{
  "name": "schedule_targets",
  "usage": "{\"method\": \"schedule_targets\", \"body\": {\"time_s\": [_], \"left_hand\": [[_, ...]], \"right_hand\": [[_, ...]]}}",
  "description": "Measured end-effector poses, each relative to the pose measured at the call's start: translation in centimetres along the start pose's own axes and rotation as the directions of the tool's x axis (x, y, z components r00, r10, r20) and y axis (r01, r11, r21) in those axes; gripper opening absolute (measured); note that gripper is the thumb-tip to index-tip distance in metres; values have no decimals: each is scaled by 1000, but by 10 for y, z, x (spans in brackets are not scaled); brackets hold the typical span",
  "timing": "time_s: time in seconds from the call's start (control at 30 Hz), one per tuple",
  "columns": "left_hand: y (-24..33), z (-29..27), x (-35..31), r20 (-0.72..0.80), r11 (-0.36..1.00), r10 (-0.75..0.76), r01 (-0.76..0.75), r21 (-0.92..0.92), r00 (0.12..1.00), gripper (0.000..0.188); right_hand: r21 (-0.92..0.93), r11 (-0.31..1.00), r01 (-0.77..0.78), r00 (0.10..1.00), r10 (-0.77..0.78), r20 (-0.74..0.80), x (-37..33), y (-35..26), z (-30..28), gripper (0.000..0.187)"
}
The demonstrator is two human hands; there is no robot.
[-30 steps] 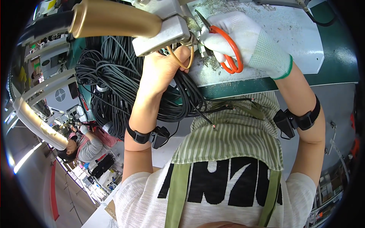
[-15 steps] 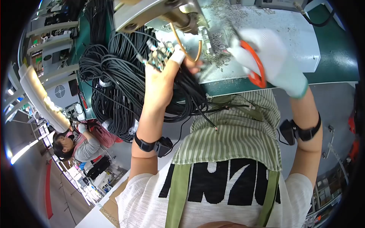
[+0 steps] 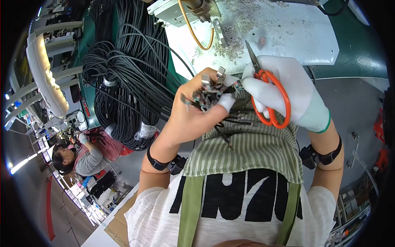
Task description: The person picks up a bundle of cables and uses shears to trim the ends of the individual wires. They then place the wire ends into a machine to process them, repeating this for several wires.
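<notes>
My left hand (image 3: 190, 119), with white covers on the thumb and a fingertip, is closed around a bundle of black cables. Their stripped ends (image 3: 205, 98) stick up from the fist, showing small coloured wires and a few silver metal connectors. In a white glove, my right hand (image 3: 290, 80) holds orange-handled scissors (image 3: 286, 103), the dark blades pointing up and away. Its thumb and finger meet at one cable end (image 3: 237, 85) beside the bundle; the exact grip there is partly hidden. Both hands are above my striped apron (image 3: 242, 154), at the table's near edge.
A large heap of coiled black cables (image 3: 119, 68) lies on the green table to the left. Beyond my hands, a machine (image 3: 170, 12) with a brown tube (image 3: 191, 37) stands over a white board (image 3: 292, 31) strewn with small metal scraps. Another person (image 3: 92, 152) sits far left.
Both hands have drawn back toward me from the machine and come together. The cable bundle has come along in the left; the scissors, blurred before, are now sharp beside it.
</notes>
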State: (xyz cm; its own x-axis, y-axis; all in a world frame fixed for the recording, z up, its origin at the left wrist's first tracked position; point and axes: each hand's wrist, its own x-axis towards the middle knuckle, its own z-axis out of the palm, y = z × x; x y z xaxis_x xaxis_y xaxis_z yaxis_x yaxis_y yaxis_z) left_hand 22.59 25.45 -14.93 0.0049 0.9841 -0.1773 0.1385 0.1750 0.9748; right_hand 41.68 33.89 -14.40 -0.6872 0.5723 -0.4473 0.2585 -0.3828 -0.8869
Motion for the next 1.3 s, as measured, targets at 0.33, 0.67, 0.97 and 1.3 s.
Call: {"method": "schedule_targets", "body": {"time_s": [0.33, 0.67, 0.97, 1.3], "left_hand": [[11, 12, 7, 19, 942, -230, 228, -247, 973, 20], [13, 18, 10, -77, 908, -175, 131, -397, 982, 17], [10, 25, 13, -200, 990, -96, 73, -119, 975, 15], [2, 28, 19, -236, 971, 223, -192, 145, 946, 22]], "right_hand": [[-625, 702, 343, 785, -579, -219, -13, 17, 9, 16], [-934, 332, 131, 690, -707, -155, -20, 20, 20, 30], [-986, 169, -1, 669, -733, -126, -12, 28, 21, 39], [-586, 770, 251, 879, -436, -196, -17, 19, 11, 19]]}}
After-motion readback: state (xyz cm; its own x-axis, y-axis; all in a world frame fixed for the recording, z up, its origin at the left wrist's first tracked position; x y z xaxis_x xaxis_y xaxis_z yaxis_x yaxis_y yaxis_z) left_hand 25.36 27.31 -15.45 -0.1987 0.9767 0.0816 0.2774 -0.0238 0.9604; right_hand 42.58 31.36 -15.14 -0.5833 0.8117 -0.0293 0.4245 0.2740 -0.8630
